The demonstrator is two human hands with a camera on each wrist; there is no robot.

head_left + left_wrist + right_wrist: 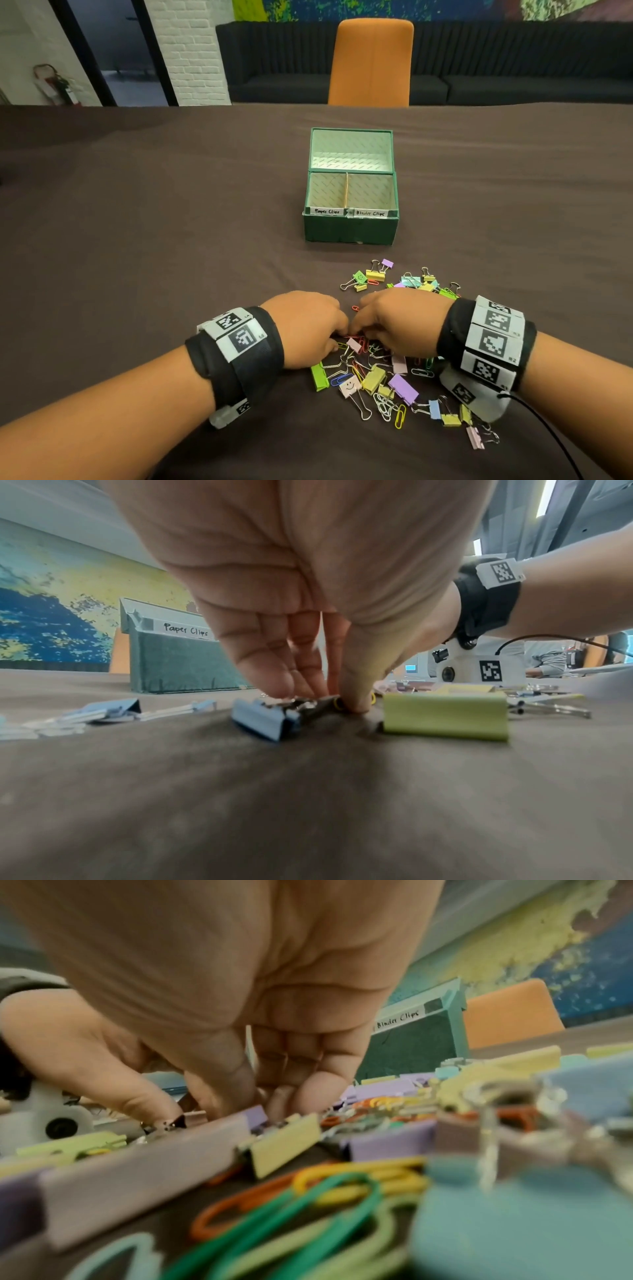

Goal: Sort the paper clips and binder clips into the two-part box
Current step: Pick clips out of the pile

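Both hands (310, 329) (399, 323) fingertips-down in clip pile (383, 377); box (351, 226) beyond.

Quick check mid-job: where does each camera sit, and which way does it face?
Head: above, facing forward and down at box and clip pile; both forearms show.
Left wrist: low on the table, facing the box; left hand shows.
Right wrist: low in the pile; right hand shows.
All three show the box.
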